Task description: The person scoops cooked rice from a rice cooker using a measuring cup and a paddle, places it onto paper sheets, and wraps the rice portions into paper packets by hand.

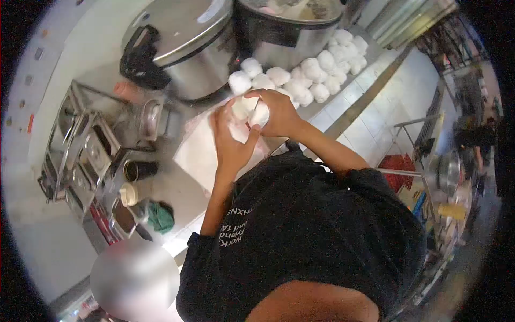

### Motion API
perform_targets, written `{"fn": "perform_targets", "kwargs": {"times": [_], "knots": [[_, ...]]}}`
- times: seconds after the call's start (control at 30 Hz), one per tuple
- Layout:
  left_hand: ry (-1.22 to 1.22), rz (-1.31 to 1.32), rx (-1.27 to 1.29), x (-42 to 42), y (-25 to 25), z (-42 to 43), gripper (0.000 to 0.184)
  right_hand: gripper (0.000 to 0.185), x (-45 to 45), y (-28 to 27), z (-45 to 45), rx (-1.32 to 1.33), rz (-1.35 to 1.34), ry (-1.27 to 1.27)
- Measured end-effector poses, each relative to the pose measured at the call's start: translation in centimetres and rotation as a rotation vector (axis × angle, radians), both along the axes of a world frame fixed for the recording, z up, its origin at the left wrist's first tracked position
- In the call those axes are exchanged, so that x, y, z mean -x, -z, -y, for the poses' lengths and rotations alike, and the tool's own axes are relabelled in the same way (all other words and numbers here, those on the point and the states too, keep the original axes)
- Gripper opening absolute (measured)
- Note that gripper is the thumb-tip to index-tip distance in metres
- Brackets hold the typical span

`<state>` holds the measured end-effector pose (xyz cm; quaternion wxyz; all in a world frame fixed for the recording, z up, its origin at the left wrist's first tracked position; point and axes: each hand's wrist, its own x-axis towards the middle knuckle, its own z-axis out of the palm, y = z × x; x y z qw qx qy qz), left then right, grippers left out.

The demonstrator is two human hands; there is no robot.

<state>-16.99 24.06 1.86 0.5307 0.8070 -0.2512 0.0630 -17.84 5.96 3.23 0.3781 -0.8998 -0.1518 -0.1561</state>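
Observation:
Both hands are cupped together over a stack of white sheets [198, 147] on the metal counter. Between them is a round white bundle [260, 114], which looks wrapped in a thin white sheet; what is inside is hidden. My right hand [281, 115] curls round it from the right. My left hand [232, 140] holds it from the left, its thumb reaching toward the right hand. Just beyond the fingers, several similar round white bundles [311, 70] lie piled along the counter.
Two large steel cookers [198, 70] [289, 45] stand at the back. Metal containers [96, 147] sit in a rack on the left, near a cream-lidded jar [129, 194] and a green cloth [160, 216]. The counter's edge runs along the right, above a tiled floor [348, 110].

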Motion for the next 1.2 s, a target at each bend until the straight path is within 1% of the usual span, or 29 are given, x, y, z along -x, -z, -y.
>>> {"fn": "perform_targets", "kwargs": {"times": [0.07,0.1,0.13,0.17,0.2,0.23,0.27,0.3,0.33,0.4,0.43,0.5,0.53,0.57,0.63,0.67,0.7,0.77,0.8,0.87,0.9,0.97,1.0,1.03,1.1,1.13,1.17,1.2], "knots": [[0.123,-0.157,0.095,-0.3,0.3,2.6,0.075,0.067,0.7,0.3,1.8,0.013,-0.057,0.087],[0.179,-0.24,0.135,-0.2,0.6,3.9,0.071,0.058,0.6,1.6,2.3,0.062,0.022,0.079],[0.232,-0.331,0.172,0.4,0.8,5.0,0.066,0.057,0.8,1.3,2.7,0.068,-0.019,0.097],[0.146,-0.399,0.196,0.8,0.8,6.2,0.062,0.056,1.3,0.7,2.9,0.069,-0.066,0.113],[0.173,-0.503,0.253,0.9,1.3,6.9,0.059,0.055,1.5,0.4,3.4,0.074,-0.104,0.128],[0.198,-0.599,0.314,0.6,2.2,7.7,0.056,0.056,1.3,0.7,4.2,0.011,-0.014,0.099],[0.219,-0.698,0.375,0.5,3.3,8.4,0.053,0.058,1.3,1.0,4.8,0.105,0.043,0.122],[0.152,-0.675,0.334,0.4,4.6,9.1,0.043,0.059,1.3,1.2,5.4,0.199,0.097,0.142],[0.104,-0.748,0.41,0.7,4.2,9.9,0.041,0.06,1.3,1.3,6.0,0.294,0.151,0.158],[0.002,-0.883,0.562,0.6,3.0,11.3,0.039,0.055,1.8,0.8,6.4,0.307,0.138,0.157],[-0.041,-0.753,0.435,0.0,3.4,11.8,0.036,0.053,2.0,0.6,6.6,0.312,0.131,0.154],[-0.001,-0.628,0.377,0.5,3.8,12.9,0.034,0.05,1.4,2.2,8.0,0.197,0.085,0.154],[0.017,-0.565,0.349,0.7,3.1,13.5,0.033,0.048,0.9,2.6,8.8,0.142,0.06,0.15],[0.061,-0.408,0.195,0.6,2.8,13.7,0.033,0.047,0.6,2.8,9.7,0.132,0.025,0.156],[0.068,-0.386,0.185,0.2,3.0,15.0,0.034,0.044,-0.2,2.6,11.4,0.113,-0.043,0.164],[0.069,-0.371,0.18,-0.3,3.2,15.6,0.035,0.042,-0.7,2.6,12.2,0.119,-0.025,0.135],[0.031,-0.117,0.063,-0.9,3.4,15.9,0.04,0.041,-1.1,2.6,12.9,0.124,-0.007,0.108],[0.042,-0.111,-0.046,-1.3,3.1,16.1,0.049,0.038,-2.0,2.9,14.1,0.1,0.028,0.055],[0.046,-0.107,-0.098,-1.6,2.9,16.3,0.055,0.039,-2.4,3.0,14.6,0.092,0.015,0.043],[-0.125,-0.132,0.04,-1.3,2.8,16.1,0.066,0.043,-3.2,3.3,15.1,0.078,-0.015,0.022],[-0.21,-0.144,0.109,-1.3,2.7,16.0,0.073,0.048,-3.8,3.8,15.1,0.098,-0.013,0.062],[-0.097,-0.153,0.117,-1.7,2.8,15.3,0.083,0.057,-4.4,4.6,14.7,0.133,-0.018,0.147],[-0.037,-0.166,0.116,-1.5,3.0,14.8,0.089,0.062,-4.4,4.8,14.1,0.156,-0.083,0.099],[-0.019,-0.203,0.067,-1.1,3.1,14.6,0.091,0.068,-4.4,4.4,13.3,0.181,-0.149,0.049],[0.009,-0.261,-0.02,-1.4,3.5,14.7,0.096,0.079,-4.6,5.1,13.0,0.137,-0.238,-0.139],[0.026,-0.287,-0.065,-1.7,3.6,14.6,0.099,0.081,-4.7,5.3,13.2,0.111,-0.236,-0.206],[0.057,-0.388,0.15,-2.0,4.6,14.2,0.093,0.082,-4.9,5.4,13.3,0.086,-0.232,-0.269],[0.051,-0.446,0.155,-2.3,5.0,13.5,0.092,0.083,-5.1,5.3,13.3,0.06,-0.226,-0.331]]}}
